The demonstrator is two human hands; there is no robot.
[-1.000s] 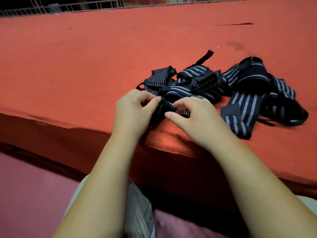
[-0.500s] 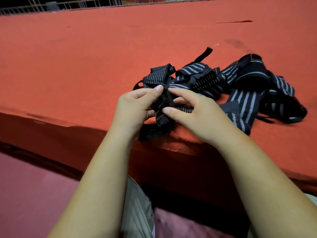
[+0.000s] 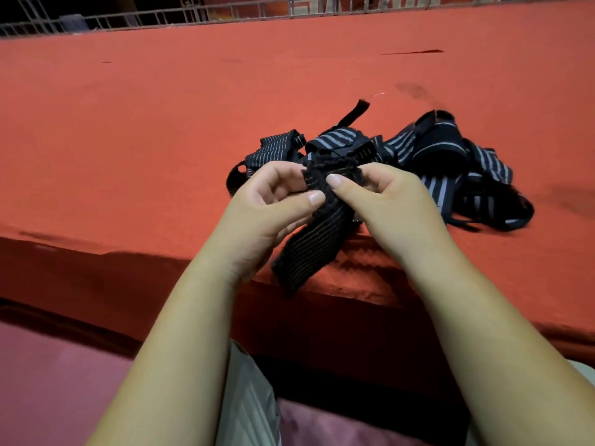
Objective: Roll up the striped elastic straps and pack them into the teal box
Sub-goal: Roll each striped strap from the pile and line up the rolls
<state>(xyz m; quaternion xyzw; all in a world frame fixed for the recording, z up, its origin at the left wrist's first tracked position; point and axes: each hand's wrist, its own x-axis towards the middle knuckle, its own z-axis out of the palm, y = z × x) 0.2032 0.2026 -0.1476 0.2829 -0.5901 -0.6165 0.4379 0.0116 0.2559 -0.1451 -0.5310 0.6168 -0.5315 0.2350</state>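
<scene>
One dark striped elastic strap [image 3: 314,239] is held up over the near edge of the red table [image 3: 128,140]. My left hand [image 3: 267,214] pinches its upper end from the left with thumb and fingers. My right hand [image 3: 389,207] pinches the same end from the right, thumb on top. The strap's loose tail hangs down past the table edge. Behind my hands lies a tangled heap of more striped straps [image 3: 434,156]. No teal box is in view.
The red cloth covers the whole table and is bare to the left and far side. A metal railing [image 3: 225,12] runs along the back edge. My lap and a pink surface [image 3: 48,381] sit below the table edge.
Both hands lifted the strap's end higher and spread it between the thumbs. Its tail now hangs longer over the table edge. The heap has not moved.
</scene>
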